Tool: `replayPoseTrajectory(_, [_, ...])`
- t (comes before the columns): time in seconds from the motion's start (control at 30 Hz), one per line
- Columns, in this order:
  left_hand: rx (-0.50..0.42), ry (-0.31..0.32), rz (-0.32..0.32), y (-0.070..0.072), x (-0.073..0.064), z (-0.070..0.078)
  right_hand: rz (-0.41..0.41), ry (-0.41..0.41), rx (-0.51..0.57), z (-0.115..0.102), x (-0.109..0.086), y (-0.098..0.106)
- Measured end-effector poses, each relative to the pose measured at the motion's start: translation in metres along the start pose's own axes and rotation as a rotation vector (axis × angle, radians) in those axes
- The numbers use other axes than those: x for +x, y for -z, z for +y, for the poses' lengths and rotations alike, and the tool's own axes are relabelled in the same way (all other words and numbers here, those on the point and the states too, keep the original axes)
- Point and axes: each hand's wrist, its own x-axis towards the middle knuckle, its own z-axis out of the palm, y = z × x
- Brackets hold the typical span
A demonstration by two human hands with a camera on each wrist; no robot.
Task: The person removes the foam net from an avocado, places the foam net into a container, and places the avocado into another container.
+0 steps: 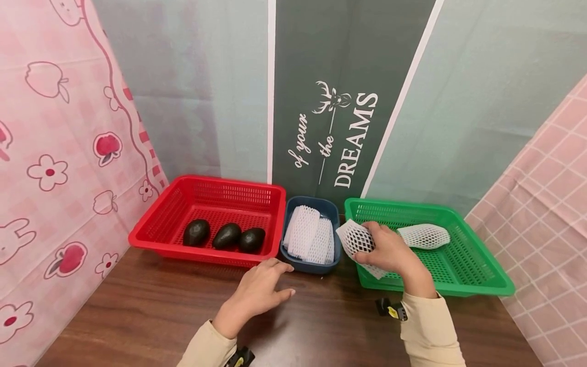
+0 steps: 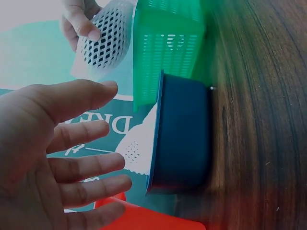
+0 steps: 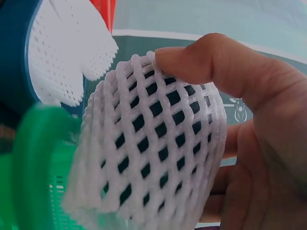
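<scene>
My right hand (image 1: pixel 387 248) grips an avocado in a white foam net sleeve (image 1: pixel 356 239) above the left end of the green basket (image 1: pixel 477 288). In the right wrist view, dark skin shows through the mesh of the sleeve (image 3: pixel 153 139), and the thumb presses its upper edge. Another sleeved avocado (image 1: pixel 426 236) lies inside the green basket. My left hand (image 1: pixel 259 288) is held over the table in front of the blue bin (image 1: pixel 302 266), fingers spread and nothing in them. Several folded foam net sleeves (image 1: pixel 308 233) stand in that bin.
A red basket (image 1: pixel 206 257) at the left holds three bare avocados (image 1: pixel 228 235). The blue bin sits between the two baskets on the brown wooden table (image 1: pixel 321 326). Printed curtains (image 1: pixel 220 92) hang behind and at both sides.
</scene>
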Motion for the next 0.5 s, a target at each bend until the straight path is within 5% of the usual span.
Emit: replayPoseTrajectory(0.5, [0.026,0.039,0.036,0.002,-0.013,-0.009,0.073,0.077,-0.002,-0.02,-0.008,-0.027])
